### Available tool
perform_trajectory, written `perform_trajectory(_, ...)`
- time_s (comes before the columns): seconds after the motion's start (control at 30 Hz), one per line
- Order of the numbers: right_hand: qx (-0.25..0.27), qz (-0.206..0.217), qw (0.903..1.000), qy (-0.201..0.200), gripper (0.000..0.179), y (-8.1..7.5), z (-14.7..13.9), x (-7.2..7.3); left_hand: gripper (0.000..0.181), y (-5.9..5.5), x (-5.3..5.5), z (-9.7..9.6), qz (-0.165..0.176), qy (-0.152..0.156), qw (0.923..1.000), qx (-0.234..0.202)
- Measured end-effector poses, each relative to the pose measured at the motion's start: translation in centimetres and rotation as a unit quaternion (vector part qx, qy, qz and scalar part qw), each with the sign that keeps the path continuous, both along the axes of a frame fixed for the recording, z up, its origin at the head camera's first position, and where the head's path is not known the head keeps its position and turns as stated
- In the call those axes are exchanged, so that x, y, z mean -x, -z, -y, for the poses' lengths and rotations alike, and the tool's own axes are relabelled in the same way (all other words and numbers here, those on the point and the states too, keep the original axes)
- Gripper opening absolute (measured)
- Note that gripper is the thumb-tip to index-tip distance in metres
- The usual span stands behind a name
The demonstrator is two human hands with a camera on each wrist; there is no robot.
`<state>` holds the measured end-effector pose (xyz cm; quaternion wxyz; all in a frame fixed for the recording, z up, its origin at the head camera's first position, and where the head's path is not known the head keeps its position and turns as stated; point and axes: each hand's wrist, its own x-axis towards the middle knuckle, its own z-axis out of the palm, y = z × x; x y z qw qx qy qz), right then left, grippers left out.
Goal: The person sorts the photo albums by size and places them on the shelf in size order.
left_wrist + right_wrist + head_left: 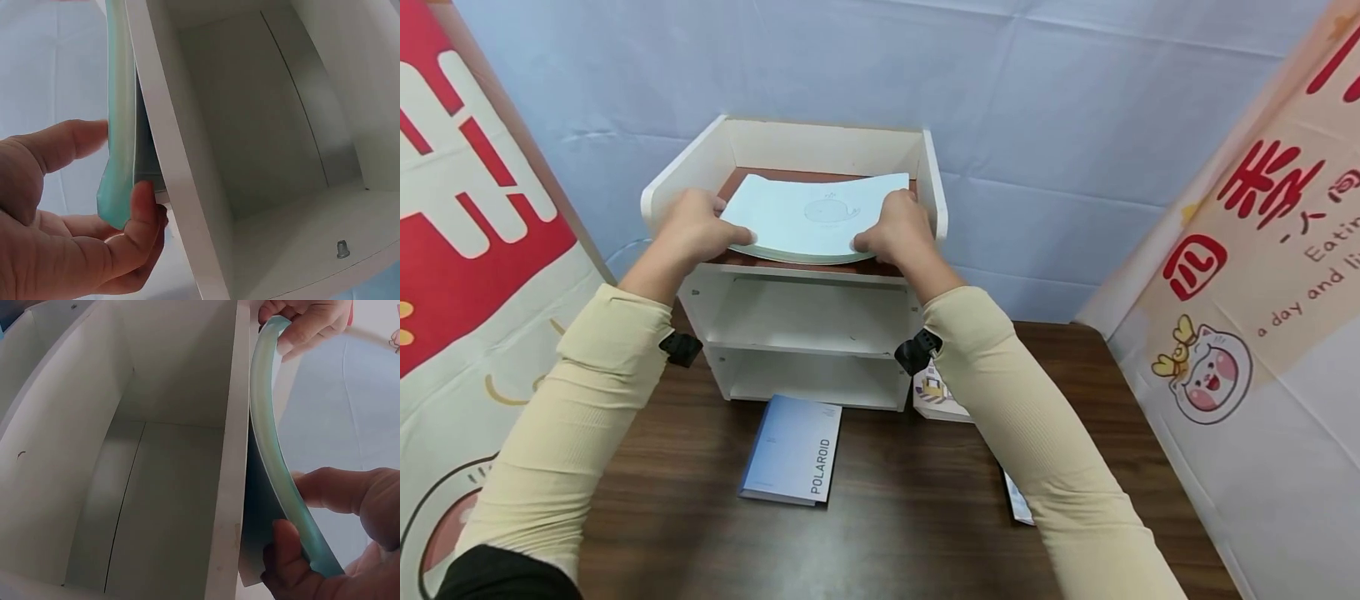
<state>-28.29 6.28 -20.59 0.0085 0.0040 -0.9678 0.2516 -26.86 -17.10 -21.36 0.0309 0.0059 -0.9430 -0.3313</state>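
Note:
A pale mint notebook [805, 212] with a small whale drawing on its cover is held level at the top tier of a white shelf [820, 342]. My left hand [694, 229] grips its left side, thumb on the cover and fingers underneath. On the opposite side my right hand [897, 227] pinches it the same way. The notebook bows downward between the hands, as the right wrist view shows along its page edge [272, 419]. Beneath it lies the brown surface [737, 182] of the top tier; some gap shows under the notebook.
A blue book marked POLAROID [793, 450] lies on the dark wooden table [895, 533] before the shelf. Right of the shelf is a white book or box [936, 396]. Another thin item [1018, 500] is partly hidden by the right sleeve. Cloth [1045, 150] hangs behind.

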Motion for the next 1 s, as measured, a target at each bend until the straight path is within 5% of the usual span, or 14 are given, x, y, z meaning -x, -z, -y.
perform_trajectory(0.3,-0.02,0.009,0.9996,0.019,0.076,0.0,0.7,0.4,0.034,-0.1,0.3,-0.2,-0.026,-0.02,0.9972,0.067)
perform_trajectory(0.5,-0.006,0.002,0.9999,0.012,0.086,0.3,1.0,0.4,0.033,-0.2,0.5,-0.2,-0.029,-0.011,0.996,0.084)
perform_trajectory(0.63,-0.038,-0.03,0.9988,0.012,0.076,0.2,1.0,0.2,0.06,-0.6,0.4,-0.4,-0.02,-0.005,0.9964,0.082)
perform_trajectory(0.8,-0.073,-0.063,0.9953,0.007,0.061,-0.1,0.9,0.0,0.057,-1.0,0.0,-0.4,-0.025,-0.01,0.9963,0.082)
perform_trajectory(1.0,-0.071,-0.055,0.9958,-0.013,0.055,0.0,0.6,-0.7,0.053,-1.0,-0.7,-0.4,-0.022,0.003,0.9971,0.073)
